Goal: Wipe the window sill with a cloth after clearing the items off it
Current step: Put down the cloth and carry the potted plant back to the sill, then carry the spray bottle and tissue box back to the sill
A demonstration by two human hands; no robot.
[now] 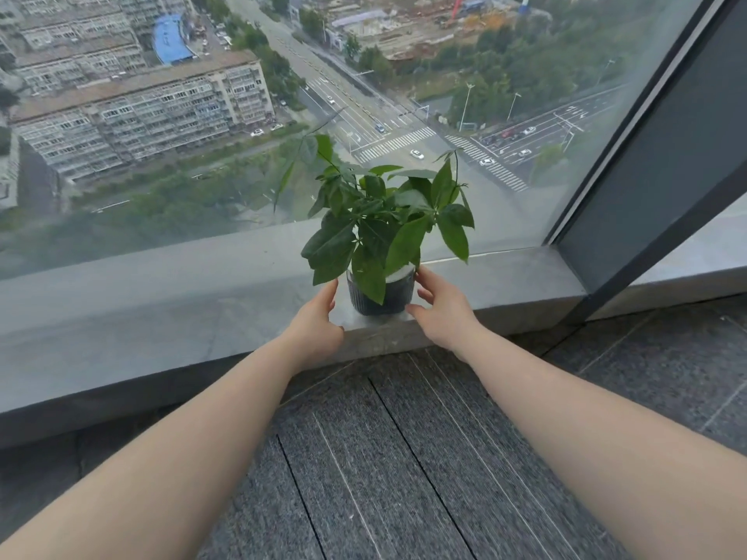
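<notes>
step: we are clearing the potted plant [382, 252] off the window sill [161, 309]
hands: our left hand [317, 323] and right hand [442, 313] flank the pot, fingers spread, grasping nothing
next: we must close in and lift

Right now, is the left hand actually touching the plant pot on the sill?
Apart. The head view shows a strip of grey window sill between the left hand and the dark ribbed pot.

I could read no text, label, brand or number anywhere; the plant pot [381, 293] before me bore no lettering, and the street markings below were wordless.
</notes>
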